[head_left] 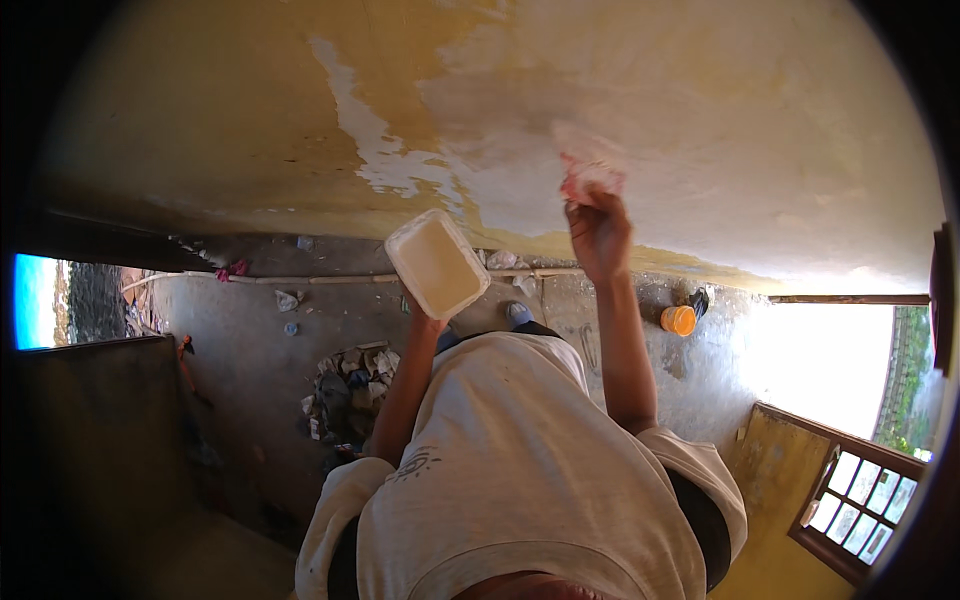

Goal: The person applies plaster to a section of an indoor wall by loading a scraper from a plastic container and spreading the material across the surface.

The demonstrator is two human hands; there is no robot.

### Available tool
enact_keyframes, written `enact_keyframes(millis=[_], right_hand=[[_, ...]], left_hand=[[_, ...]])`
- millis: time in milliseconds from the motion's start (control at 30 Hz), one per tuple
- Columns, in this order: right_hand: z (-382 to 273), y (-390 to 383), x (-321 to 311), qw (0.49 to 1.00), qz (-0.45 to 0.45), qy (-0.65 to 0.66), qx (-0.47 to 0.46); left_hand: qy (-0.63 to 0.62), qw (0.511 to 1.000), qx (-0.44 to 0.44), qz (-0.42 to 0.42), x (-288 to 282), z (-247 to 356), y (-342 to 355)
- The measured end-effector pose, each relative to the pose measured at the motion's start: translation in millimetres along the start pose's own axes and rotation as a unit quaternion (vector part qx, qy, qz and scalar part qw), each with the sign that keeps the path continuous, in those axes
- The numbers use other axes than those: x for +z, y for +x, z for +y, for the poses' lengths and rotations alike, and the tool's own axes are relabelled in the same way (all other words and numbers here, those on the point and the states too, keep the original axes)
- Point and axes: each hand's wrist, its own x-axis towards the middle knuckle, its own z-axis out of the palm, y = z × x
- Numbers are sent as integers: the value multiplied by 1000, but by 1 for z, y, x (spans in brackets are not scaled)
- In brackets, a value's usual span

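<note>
My left hand [427, 316] is closed on the near end of a white rectangular tub [438, 264], held up before the wall. A smooth cream-coloured substance lies inside it, and most of the fingers are hidden beneath. Further up and to the right, my right hand [602, 240] pinches a pinkish-red and white flat piece [588, 180]. Motion smears that piece, so its kind is unclear. It is at the surface of the wall [720, 130], which is pale and smeared around it. Left of there, the wall shows mustard yellow with a ragged whitish patch [375, 130].
Along the wall's foot lies a long bamboo pole [350, 277]. An orange bucket [678, 320] stands on the floor at right, beside a dark bag [699, 299]. A heap of crumpled sacks and rubbish [352, 390] sits at left. A barred window [860, 505] is at lower right.
</note>
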Motion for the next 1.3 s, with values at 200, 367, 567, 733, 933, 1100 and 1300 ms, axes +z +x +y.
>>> enact_keyframes(millis=[200,367,567,733,933,1100,1300], right_hand=[[92,-8,-121,944,179,-216,171],[40,58,-68,973,189,7,134],[-53,36,57,979,96,157,88],[-38,-6,-6,989,136,23,44],[39,-28,-162,937,237,-56,249],[0,27,-124,965,205,26,163],[-109,42,22,972,82,150,162]], left_hand=[[12,1000,7,8,0,-6,3],[22,999,21,15,-3,-7,1],[26,999,27,26,1,-19,0],[29,998,37,36,5,-32,-4],[42,997,61,37,2,-50,-2],[27,998,62,-7,4,-63,7],[46,995,84,17,20,-89,4]])
